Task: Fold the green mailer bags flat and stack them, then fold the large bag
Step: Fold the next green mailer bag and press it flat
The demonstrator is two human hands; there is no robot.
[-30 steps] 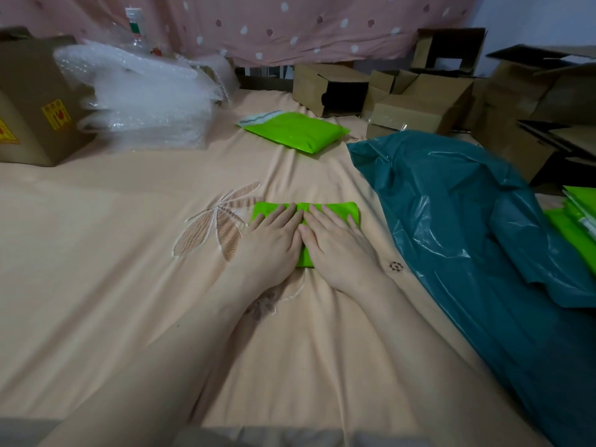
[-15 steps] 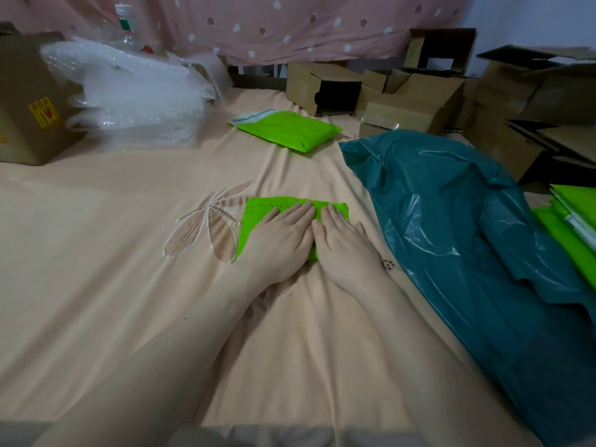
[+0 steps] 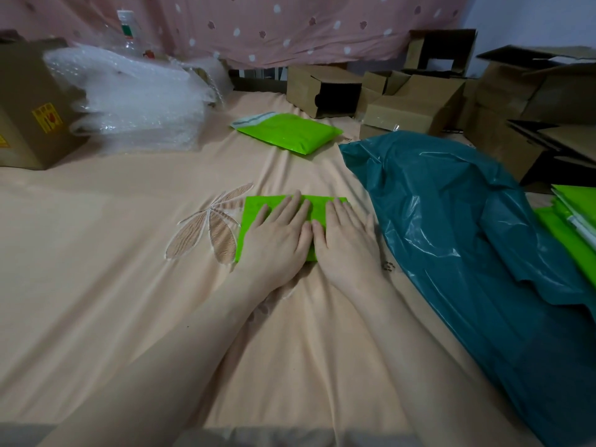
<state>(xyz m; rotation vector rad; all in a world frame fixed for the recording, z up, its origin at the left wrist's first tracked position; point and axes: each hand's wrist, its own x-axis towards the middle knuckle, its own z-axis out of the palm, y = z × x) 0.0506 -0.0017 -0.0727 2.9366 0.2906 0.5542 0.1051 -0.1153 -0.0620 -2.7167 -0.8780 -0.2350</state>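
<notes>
Fingers (image 3: 292, 208) of both hands lay straight, pressing the folded green mailer (image 3: 258, 206); thin, slippery plastic, best pinched at its edges.

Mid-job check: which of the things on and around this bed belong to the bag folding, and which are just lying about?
Job:
- folded green mailer, pressed flat under left hand and right hand
- second green mailer, farther back
- green mailer pile, right edge
- large teal bag

Lying about:
- bubble wrap
- cardboard boxes
- plastic bottle
</notes>
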